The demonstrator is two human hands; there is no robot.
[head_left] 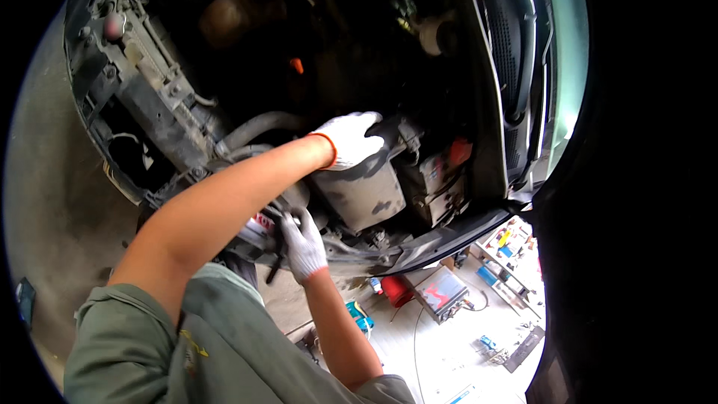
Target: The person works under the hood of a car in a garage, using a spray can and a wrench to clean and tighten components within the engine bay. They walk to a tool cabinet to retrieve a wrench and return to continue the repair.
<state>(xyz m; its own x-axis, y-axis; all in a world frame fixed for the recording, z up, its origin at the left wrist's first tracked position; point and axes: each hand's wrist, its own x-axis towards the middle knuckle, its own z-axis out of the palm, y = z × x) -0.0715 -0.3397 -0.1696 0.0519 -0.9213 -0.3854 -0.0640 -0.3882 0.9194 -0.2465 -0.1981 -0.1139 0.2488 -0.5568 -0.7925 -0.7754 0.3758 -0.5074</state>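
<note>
My left hand (351, 141), in a white glove with an orange cuff, reaches across the engine bay. It lies over the dark top of a dusty grey box-shaped housing (365, 198), with thumb and fingers apart beside a dark duct (390, 132). Closer to me, my gloved right hand (304, 245) is at the car's front side edge, its fingers curled. From it a slim dark stick-like tool (274, 265) points down toward me; its upper end is hidden by the fingers. A red-and-white label (263, 221) shows beside that hand.
A battery (441, 183) with a red terminal cover (458, 151) sits right of the housing. A thick grey hose (258, 129) runs behind my left forearm. The radiator support (149, 90) lies left, the windscreen (572, 67) right. Beyond the fender are a red container (396, 291) and a tool-strewn bench (508, 262).
</note>
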